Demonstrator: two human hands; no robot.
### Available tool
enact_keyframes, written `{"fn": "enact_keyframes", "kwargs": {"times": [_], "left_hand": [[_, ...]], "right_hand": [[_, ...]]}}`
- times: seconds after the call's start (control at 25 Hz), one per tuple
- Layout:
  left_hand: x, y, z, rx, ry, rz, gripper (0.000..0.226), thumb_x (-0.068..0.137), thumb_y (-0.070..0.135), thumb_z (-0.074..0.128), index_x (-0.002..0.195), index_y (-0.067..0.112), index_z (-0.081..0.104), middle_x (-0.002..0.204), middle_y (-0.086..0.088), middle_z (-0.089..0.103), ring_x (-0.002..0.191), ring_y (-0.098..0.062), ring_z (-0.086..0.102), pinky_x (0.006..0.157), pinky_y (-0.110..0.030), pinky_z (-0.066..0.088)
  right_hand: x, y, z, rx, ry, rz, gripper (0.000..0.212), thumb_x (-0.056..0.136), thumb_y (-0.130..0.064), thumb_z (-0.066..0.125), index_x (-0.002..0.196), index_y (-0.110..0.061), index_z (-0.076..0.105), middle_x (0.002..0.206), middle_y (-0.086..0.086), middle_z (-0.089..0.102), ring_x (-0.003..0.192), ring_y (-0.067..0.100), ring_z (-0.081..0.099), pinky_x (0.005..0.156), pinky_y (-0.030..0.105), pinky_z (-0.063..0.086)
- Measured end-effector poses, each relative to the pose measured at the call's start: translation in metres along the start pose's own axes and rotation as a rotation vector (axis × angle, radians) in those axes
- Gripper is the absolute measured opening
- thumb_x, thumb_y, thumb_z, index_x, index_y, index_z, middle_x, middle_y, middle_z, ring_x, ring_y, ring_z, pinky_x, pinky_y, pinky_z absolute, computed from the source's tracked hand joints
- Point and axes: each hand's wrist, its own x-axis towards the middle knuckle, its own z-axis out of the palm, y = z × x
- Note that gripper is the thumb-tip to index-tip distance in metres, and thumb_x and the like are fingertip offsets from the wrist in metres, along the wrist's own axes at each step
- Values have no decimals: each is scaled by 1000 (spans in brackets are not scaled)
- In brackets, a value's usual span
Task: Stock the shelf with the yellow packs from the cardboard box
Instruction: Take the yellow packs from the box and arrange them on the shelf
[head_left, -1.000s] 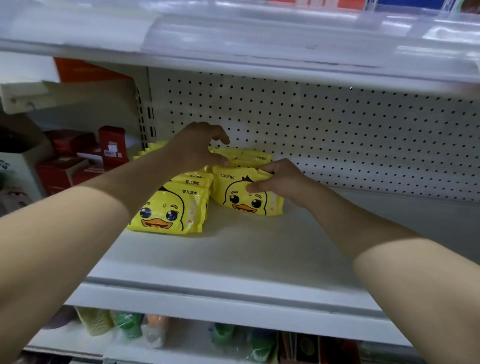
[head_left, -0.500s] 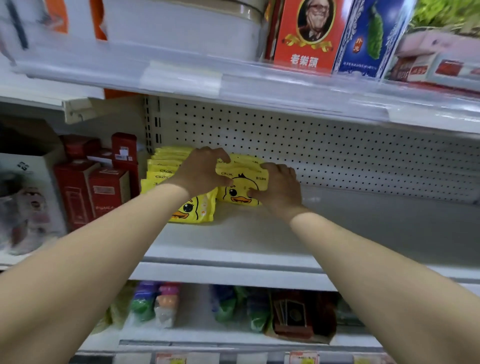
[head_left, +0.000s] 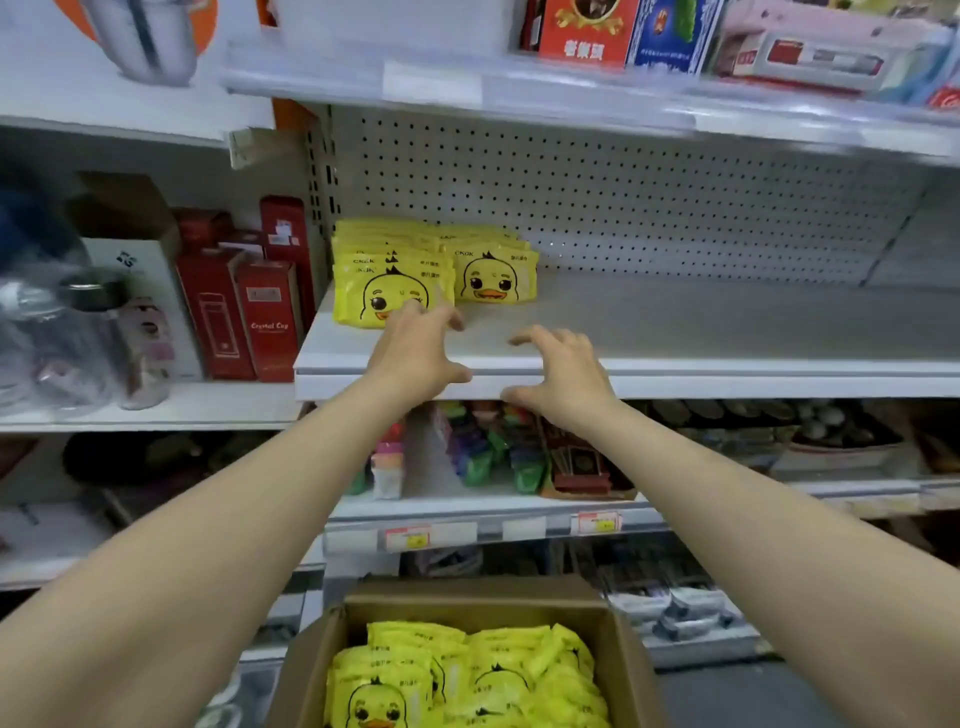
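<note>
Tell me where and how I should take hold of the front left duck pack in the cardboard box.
Pinch its top edge, coming from straight above. The duck pack seems to stand on edge, facing the camera, with its top edge free, while the cardboard box walls and neighbouring packs close off its sides.

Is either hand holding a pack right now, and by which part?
Nothing is held: left hand and right hand hover open at the shelf edge, no grip on the packs.

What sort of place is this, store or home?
Most likely a retail shop aisle: a pegboard-backed shelf, price tags on a lower shelf edge, boxed red cups beside faced-up yellow packs, and an open cardboard box of more packs below.
</note>
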Motion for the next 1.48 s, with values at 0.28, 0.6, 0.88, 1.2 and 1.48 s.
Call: {"fn": "enact_keyframes", "kwargs": {"times": [0.28,0.6,0.88,1.2,1.48], "left_hand": [[-115,-47,89,56,-272,-105,57,73,32,83,122,28,53,123,-8,42,117,-31,39,96,-43,43],[-217,-114,186,60,-623,-339,61,76,36,81,129,27,52,133,-8,43,129,-30,40,100,-40,37],[-261,-166,236,66,-798,-555,60,76,41,80,128,27,54,129,-11,47,120,-30,47,95,-38,45],[-238,-195,279,132,-730,-615,62,77,41,79,130,26,52,133,-12,46,126,-31,42,99,-45,45],[-224,-209,300,272,-695,-611,65,81,37,75,137,26,43,137,-9,44,131,-30,38,102,-45,42]], "right_hand": [[-115,34,87,-100,-263,89,64,76,-47,79,133,-33,52,129,6,53,124,29,40,98,41,42],[-187,81,194,-47,-611,202,57,75,-46,81,126,-27,61,132,6,57,129,29,44,103,41,42],[-213,148,250,36,-813,397,51,74,-47,82,117,-28,65,129,6,61,117,26,58,92,37,51],[-194,184,282,119,-761,431,47,78,-42,81,117,-22,66,113,2,67,109,19,62,87,34,52],[-169,175,315,129,-834,320,37,80,-44,78,112,-27,69,109,-4,68,105,14,63,83,32,51]]}}
